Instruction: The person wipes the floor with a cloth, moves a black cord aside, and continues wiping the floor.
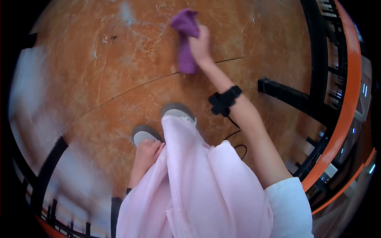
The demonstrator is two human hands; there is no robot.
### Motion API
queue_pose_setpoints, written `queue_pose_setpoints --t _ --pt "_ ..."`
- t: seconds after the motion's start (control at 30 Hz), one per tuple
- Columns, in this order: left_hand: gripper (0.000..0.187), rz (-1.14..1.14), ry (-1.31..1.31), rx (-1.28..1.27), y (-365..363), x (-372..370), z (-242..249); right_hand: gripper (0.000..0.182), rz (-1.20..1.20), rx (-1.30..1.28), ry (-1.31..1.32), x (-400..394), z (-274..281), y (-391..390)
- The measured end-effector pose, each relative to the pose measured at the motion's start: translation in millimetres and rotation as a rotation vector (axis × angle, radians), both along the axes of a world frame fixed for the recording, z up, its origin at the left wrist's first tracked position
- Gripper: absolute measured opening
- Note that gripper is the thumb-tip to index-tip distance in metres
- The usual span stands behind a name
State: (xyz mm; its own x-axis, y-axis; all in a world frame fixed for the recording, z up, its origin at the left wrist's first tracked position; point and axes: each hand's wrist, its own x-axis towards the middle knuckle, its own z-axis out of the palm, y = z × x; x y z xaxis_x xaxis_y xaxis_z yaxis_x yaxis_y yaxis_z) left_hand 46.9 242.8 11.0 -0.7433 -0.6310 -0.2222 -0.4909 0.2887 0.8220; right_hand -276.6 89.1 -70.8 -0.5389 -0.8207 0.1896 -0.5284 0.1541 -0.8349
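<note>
Far out over the brown floor, my right hand point(201, 45) is closed around a bunched purple cloth point(185, 43). Part of the cloth sticks out past the fingers, and the rest hangs toward me, slightly blurred. On my right forearm sits a black strap with a small black device point(223, 101), and a thin cable point(241, 147) runs from it. Close to my body, my left hand point(148, 154) is low beside my knee, its fingers curled at the edge of my pink garment point(190, 166). Two pale shoes point(145, 137) show just beyond the garment.
The marbled brown floor point(131, 79) has a dark seam across it and a small dark speck point(114, 37). To the right stands a black metal frame with a foot point(283, 92) and an orange beam point(349, 99). Another black frame point(49, 170) stands at the left.
</note>
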Motion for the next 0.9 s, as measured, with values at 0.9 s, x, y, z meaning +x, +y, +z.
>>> queue_pose_setpoints --t 0.9 --pt "0.021 0.048 -0.023 0.010 1 -1 7 0.035 -0.030 0.093 0.078 37 28 -76"
